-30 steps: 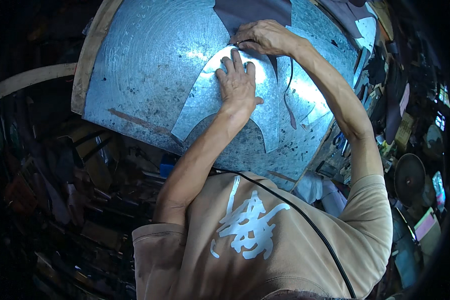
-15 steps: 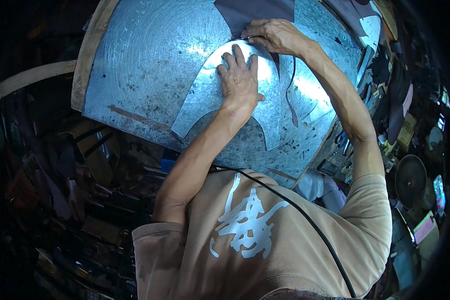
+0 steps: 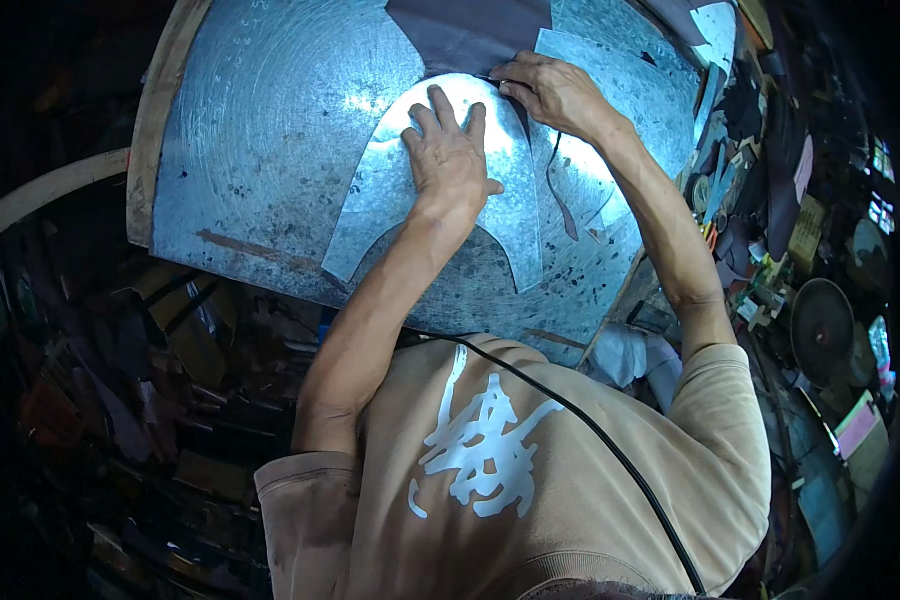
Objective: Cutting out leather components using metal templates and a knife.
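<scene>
My left hand [image 3: 448, 165] lies with its fingers spread on an arch-shaped metal template [image 3: 370, 205], pressing on its upper part. Under the template's far edge is a dark brown sheet of leather or similar material [image 3: 480, 35], with a narrow dark margin showing along the template's right side. At the template's upper right curve, my right hand [image 3: 552, 88] is closed in a pinch. A small dark tip shows at its fingers, but what it grips is mostly hidden. A thin dark offcut strip [image 3: 560, 195] trails below that hand.
The scratched metal work surface [image 3: 240, 140] has a wooden rim [image 3: 160, 120] on the left. Another flat metal sheet [image 3: 610, 80] lies at the right. Dark scraps [image 3: 740, 105] and a round dark disc [image 3: 822, 332] are farther right. A black cable [image 3: 590, 420] crosses my shirt.
My right hand has moved right and slightly nearer along the template's curved edge. My left hand stays on the template. The whole view has shifted a little.
</scene>
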A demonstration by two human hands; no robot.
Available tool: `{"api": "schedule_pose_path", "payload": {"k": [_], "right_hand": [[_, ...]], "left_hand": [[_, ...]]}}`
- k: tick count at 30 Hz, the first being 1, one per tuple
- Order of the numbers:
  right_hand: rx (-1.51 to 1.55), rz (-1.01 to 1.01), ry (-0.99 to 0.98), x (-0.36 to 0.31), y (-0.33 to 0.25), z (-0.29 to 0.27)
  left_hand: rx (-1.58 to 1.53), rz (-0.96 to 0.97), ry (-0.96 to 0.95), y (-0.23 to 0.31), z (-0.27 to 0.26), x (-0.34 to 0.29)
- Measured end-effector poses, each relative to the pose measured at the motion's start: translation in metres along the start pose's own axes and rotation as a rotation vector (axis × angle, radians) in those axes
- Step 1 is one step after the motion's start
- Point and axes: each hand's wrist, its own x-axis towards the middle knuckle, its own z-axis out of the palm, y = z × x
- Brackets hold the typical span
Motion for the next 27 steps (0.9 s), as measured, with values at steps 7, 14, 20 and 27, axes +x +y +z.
{"api": "schedule_pose_path", "payload": {"k": [7, 14, 20, 27], "right_hand": [[0.097, 0.157, 0.083, -0.031, -0.015, 0.006], [0.234, 0.385, 0.177, -0.071, -0.036, 0.021], [0.404, 0.633, 0.183, -0.104, -0.072, 0.025], [0.449, 0.699, 0.264, -0.133, -0.092, 0.040]], "left_hand": [[0.012, 0.005, 0.026, -0.001, 0.003, 0.001], [0.076, 0.023, 0.053, 0.001, 0.004, 0.002], [0.077, 0.022, 0.070, 0.000, 0.006, 0.003], [0.107, 0.013, 0.009, 0.002, 0.005, 0.007]]}}
